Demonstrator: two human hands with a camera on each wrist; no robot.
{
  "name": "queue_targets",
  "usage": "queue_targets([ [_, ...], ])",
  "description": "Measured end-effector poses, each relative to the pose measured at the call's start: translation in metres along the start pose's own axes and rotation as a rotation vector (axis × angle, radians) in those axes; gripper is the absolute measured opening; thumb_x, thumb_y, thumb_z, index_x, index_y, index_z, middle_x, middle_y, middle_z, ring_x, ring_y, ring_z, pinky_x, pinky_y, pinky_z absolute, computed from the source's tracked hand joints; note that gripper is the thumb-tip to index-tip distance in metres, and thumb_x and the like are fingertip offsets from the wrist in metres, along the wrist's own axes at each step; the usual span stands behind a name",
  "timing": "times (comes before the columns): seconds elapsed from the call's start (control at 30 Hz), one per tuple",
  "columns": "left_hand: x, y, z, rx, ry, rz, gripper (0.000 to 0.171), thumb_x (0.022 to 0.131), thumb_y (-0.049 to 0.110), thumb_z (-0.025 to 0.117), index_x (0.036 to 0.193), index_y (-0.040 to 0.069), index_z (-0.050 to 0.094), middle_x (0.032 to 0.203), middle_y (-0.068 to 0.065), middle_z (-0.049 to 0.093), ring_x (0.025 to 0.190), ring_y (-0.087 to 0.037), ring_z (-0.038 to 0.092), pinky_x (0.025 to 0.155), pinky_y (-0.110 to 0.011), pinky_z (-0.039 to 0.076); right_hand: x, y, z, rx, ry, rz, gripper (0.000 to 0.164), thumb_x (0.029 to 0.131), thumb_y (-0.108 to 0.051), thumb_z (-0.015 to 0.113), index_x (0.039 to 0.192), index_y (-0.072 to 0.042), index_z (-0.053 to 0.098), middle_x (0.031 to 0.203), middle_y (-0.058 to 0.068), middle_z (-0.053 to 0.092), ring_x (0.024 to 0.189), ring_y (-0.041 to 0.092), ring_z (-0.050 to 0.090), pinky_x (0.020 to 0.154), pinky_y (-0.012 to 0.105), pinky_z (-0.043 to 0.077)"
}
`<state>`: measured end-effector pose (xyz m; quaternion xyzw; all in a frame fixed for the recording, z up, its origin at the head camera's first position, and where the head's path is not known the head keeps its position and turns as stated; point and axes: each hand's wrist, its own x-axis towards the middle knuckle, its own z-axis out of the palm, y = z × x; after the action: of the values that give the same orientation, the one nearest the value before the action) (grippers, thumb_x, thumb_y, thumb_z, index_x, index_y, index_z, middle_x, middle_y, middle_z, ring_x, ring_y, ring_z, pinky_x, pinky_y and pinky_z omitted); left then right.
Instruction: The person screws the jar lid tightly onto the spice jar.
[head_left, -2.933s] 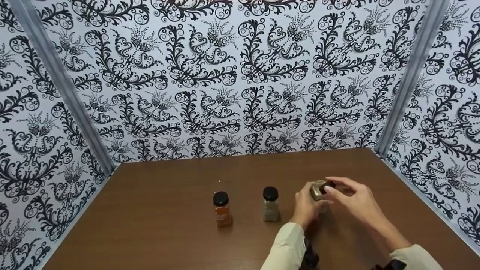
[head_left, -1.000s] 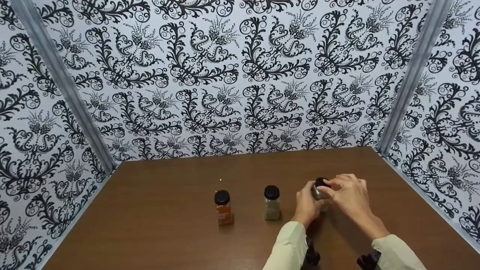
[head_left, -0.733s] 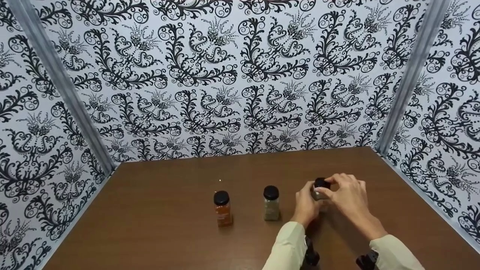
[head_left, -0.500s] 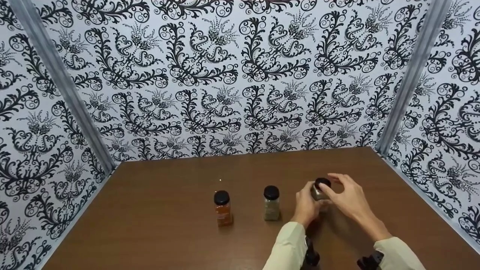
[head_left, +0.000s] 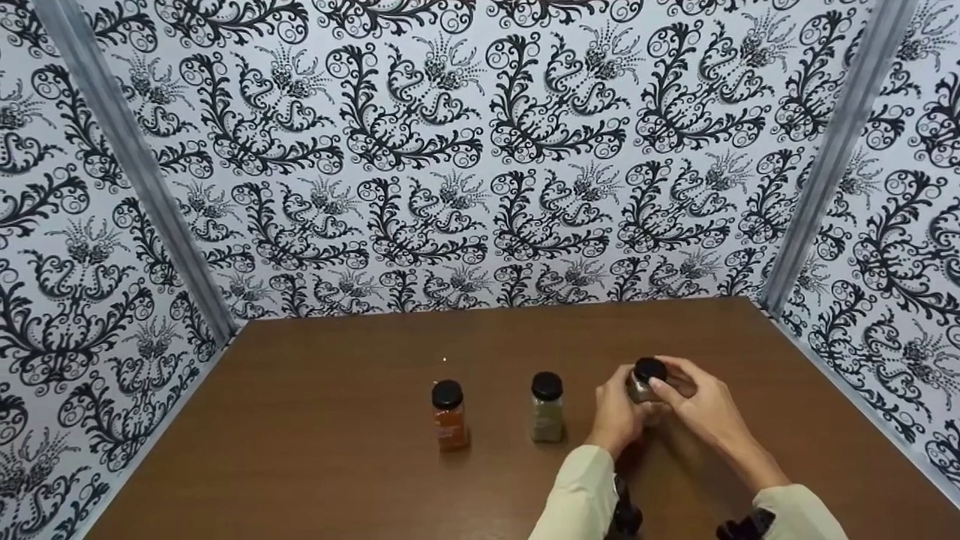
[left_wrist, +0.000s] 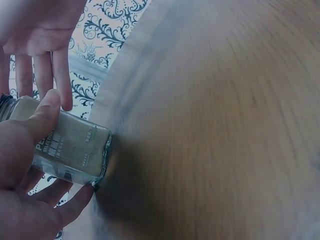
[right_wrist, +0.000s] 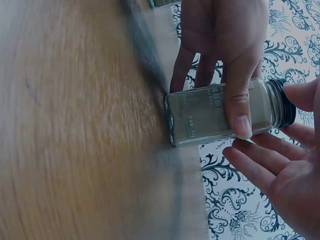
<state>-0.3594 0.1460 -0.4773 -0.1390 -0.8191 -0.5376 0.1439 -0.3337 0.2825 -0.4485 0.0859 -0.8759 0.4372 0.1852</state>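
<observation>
On the right side of the table in the head view, my left hand (head_left: 619, 411) grips a glass spice jar (head_left: 639, 391) by its body. The jar holds beige-grey powder and is upright; white lettering marks its side (left_wrist: 75, 145) in the left wrist view. A black lid (head_left: 649, 369) sits on its mouth. My right hand (head_left: 705, 409) has its thumb and fingers around this lid; the right wrist view shows the thumb against the lid's edge (right_wrist: 286, 102) and the other fingers spread below. The jar's base is close over the tabletop.
A jar of grey-green spice (head_left: 547, 420) with a black cap stands just left of my hands. Farther left is a jar of orange-red spice (head_left: 451, 429), also capped. Patterned black-and-white walls (head_left: 480, 187) enclose the brown table (head_left: 315, 420) at the back and sides.
The black lid, earlier held tilted beside the jar's mouth by my right hand, now sits on it. My right fingers have opened and closed around the lid again. My left hand keeps its grip.
</observation>
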Motion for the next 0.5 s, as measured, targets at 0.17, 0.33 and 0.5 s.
queue_targets([
  [0.17,-0.0019,0.001,-0.0012,-0.012,0.005,0.009,0.049,0.069,0.015,0.092,0.113,0.015,0.07,0.108,0.0,0.076,0.103,-0.012,0.068,0.088,-0.022,0.052,-0.0003,0.0031,0.0032,0.031,0.018,0.026,0.04,0.095,-0.028,0.071,0.126,-0.004,0.062,0.122,0.02,0.07,0.099,-0.004,0.066,0.082,0.011,0.051],
  [0.33,-0.0015,0.0017,-0.0016,-0.014,0.008,0.014,0.047,0.07,0.01,0.09,0.112,0.015,0.07,0.107,0.0,0.076,0.103,-0.012,0.068,0.088,-0.022,0.052,-0.0018,0.0025,0.0041,0.015,0.012,0.045,0.052,0.094,-0.034,0.07,0.136,-0.006,0.056,0.128,0.021,0.068,0.111,0.028,0.07,0.082,0.011,0.05],
  [0.5,-0.0003,0.0026,-0.0014,-0.006,0.007,0.007,0.047,0.07,0.012,0.091,0.112,0.016,0.07,0.106,0.002,0.076,0.102,-0.011,0.068,0.086,-0.021,0.052,-0.0032,0.0014,0.0035,-0.025,0.016,0.018,0.05,0.098,-0.035,0.065,0.142,-0.013,0.055,0.132,0.019,0.066,0.109,0.015,0.069,0.085,0.011,0.049],
])
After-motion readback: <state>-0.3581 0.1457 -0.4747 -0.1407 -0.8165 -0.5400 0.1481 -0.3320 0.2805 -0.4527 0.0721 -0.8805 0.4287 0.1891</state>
